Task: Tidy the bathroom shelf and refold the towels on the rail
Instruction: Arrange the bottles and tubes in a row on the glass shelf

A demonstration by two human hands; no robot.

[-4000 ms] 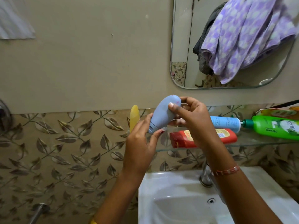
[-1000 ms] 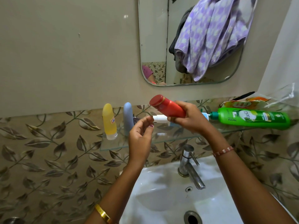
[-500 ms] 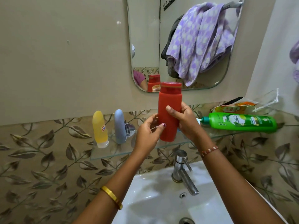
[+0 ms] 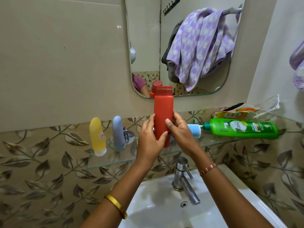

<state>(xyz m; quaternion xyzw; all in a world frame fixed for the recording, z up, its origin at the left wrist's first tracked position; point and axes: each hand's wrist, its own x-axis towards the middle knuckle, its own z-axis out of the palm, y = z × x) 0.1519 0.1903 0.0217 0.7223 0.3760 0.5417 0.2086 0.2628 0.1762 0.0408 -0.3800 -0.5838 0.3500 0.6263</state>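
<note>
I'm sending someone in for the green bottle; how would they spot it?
Look at the glass shelf under the mirror, above the sink. At its right end lies the green bottle, the only green one, flat on its side.

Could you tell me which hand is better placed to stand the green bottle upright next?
Right hand: it is nearer the green bottle, lying on the shelf to its right.

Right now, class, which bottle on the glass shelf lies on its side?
The green bottle, at the shelf's right end. The yellow bottle and blue-grey bottle stand upright.
</note>
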